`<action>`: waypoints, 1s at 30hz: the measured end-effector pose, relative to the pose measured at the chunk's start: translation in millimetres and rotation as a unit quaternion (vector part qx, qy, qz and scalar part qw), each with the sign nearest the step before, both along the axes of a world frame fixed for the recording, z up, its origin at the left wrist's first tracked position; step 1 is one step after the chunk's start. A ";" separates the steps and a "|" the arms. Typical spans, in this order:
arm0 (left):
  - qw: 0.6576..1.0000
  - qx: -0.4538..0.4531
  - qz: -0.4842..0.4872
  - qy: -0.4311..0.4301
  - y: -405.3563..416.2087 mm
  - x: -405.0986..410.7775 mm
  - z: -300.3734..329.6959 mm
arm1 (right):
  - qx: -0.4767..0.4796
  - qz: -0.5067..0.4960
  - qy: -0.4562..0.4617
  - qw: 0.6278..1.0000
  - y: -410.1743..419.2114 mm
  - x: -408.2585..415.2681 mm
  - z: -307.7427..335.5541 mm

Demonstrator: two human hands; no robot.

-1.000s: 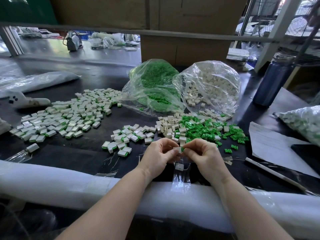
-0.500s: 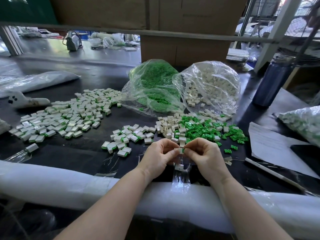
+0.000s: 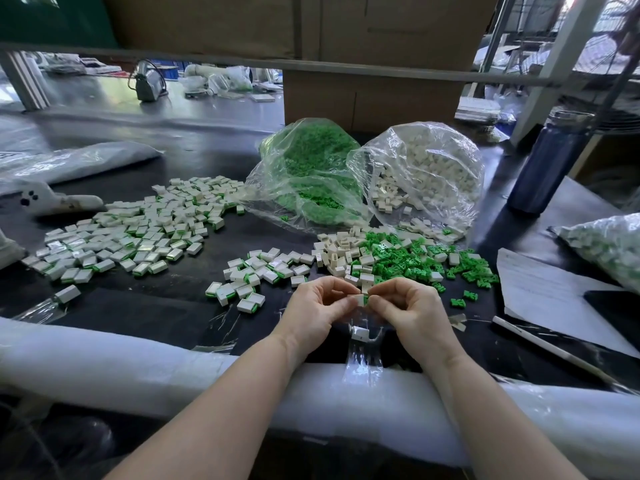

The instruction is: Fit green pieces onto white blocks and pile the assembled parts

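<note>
Left hand (image 3: 317, 308) and right hand (image 3: 407, 308) brought together just above the near edge of the dark worktop (image 3: 166, 306), fingertips meeting over one small white block (image 3: 359, 300). Block pinched between thumb and forefinger of the left, with a sliver of green piece (image 3: 366, 299) showing at its right end, pinched there by the curled fingers of the right. Cannot tell how far the green is seated.

Directly below the hands, a lone white block (image 3: 361, 333) lying on a strip of clear film (image 3: 363, 358) draped over the white foam roll (image 3: 138, 362) along the worktop's front edge.

Just beyond the fingertips, a mixed heap: loose white blocks (image 3: 337, 254) on the left, loose green pieces (image 3: 426, 261) on the right, a few green ones strayed nearer. Left of that heap, a small pile of assembled parts (image 3: 256, 271), white with green edges. Further left, well apart, a much bigger spread of assembled parts (image 3: 138, 230).

Behind the heap, two open clear bags side by side and touching: bag of green pieces (image 3: 308, 174) on the left, bag of white blocks (image 3: 426, 174) on the right, some blocks spilling from its mouth.

At far right, a dark blue bottle (image 3: 550, 161) standing upright, a sheet of paper (image 3: 547, 292) lying flat, a white rod (image 3: 554, 351) slanting beside it, and another filled bag (image 3: 609, 244) at the frame edge. Cardboard box (image 3: 363, 95) behind the bags
</note>
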State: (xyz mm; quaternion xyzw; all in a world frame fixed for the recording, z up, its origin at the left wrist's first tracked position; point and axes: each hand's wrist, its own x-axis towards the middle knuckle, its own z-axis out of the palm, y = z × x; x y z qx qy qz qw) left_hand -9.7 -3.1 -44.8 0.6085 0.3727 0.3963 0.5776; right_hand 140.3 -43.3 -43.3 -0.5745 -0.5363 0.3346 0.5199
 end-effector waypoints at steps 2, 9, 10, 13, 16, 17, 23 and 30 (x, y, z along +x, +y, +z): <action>1.000 -0.015 0.003 -0.021 -0.5 -0.8 1.0 | -0.023 0.005 0.000 1.000 0.6 -0.4 0.0; 1.000 0.003 0.005 0.013 -0.4 -0.1 -0.7 | -0.050 0.030 -0.065 0.996 0.3 -0.9 0.5; 1.000 0.009 0.003 0.022 -0.4 0.0 -1.0 | -0.052 0.033 -0.077 0.995 0.7 -0.9 0.4; 0.999 0.027 -0.006 0.039 -0.2 -0.6 -1.1 | -0.055 0.037 -0.090 0.994 1.6 -0.6 -0.1; 0.999 0.032 -0.017 0.039 -0.9 -1.3 -0.8 | -0.060 0.046 -0.094 0.993 1.0 0.4 0.0; 0.998 0.033 -0.022 0.040 -1.0 -1.4 -0.5 | -0.063 0.049 -0.094 0.992 1.0 0.7 0.2; 0.998 0.036 -0.037 0.047 -0.9 -2.0 0.2 | -0.079 0.066 -0.097 0.990 -0.7 1.5 2.6; 0.996 0.044 -0.043 0.066 -0.5 -2.7 0.6 | -0.092 0.078 -0.103 0.987 -1.5 1.2 4.8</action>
